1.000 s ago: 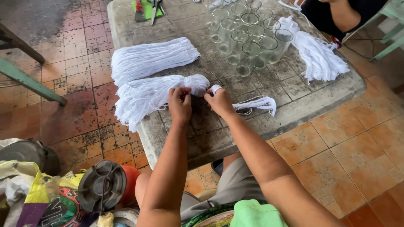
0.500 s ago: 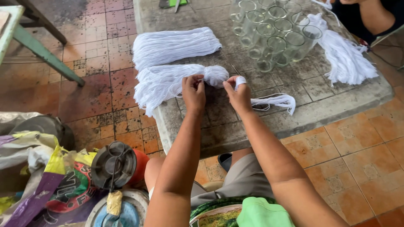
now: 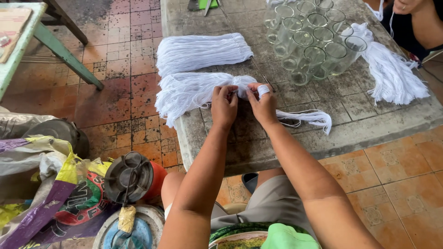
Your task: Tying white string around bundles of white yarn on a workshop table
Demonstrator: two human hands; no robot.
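Binding a bundle of white cotton strands at one end, the person works at the near left part of a rough stone table. The left hand is closed in a pinch on the gathered neck of the bundle; the right hand is likewise closed there, with white thread wound round one finger. Both hands meet at the bundle's right end, thumbs nearly touching, while its loose strands fan out to the left over the table's edge. A thin loose skein of thread trails rightward from the right hand along the near side of the table.

As to progress, judged from the layout alone: a second white bundle lies flat just beyond the one in hand, and whether it is tied cannot be told. A third bundle lies far right, apart from the hands. The bundle in hand appears gathered but its tie is not shown complete.

A cluster of clear drinking glasses stands at the far centre. Another person's hand shows at the far right corner. Coloured sacks and a round metal burner lie on the tiled floor, near left.
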